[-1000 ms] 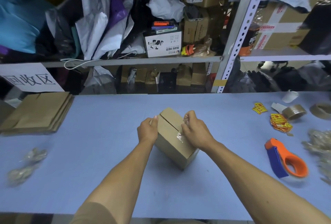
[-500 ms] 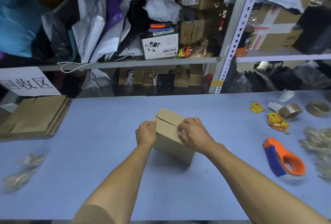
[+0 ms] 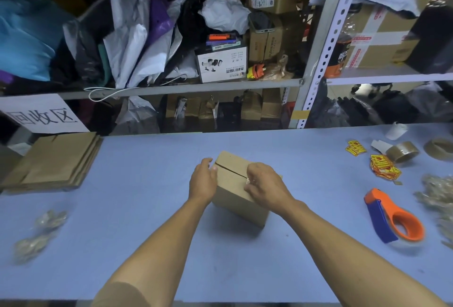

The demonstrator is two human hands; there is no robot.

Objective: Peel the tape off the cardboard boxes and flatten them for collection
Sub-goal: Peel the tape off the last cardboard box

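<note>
At frame centre, a small brown cardboard box (image 3: 235,184) is steadied by the left hand (image 3: 203,179), fingers relaxed. Clear tape (image 3: 248,181) is pinched in the right hand (image 3: 263,185) grip; it could be torn if jerked.

Plain brown cardboard box (image 3: 235,184); pale blue counter (image 3: 147,208); orange-and-blue tape dispenser (image 3: 392,218) right of the grip; yellow-and-red stickers (image 3: 384,170); tan tape rolls (image 3: 402,151)

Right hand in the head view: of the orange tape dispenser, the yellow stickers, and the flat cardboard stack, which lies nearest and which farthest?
From the right hand:
1. Orange tape dispenser, on the table to its right, slightly nearer the person.
2. Yellow stickers, right and farther out; close to the dispenser's distance, but a bit beyond.
3. Flat cardboard stack, far across at the table's left end.
</note>
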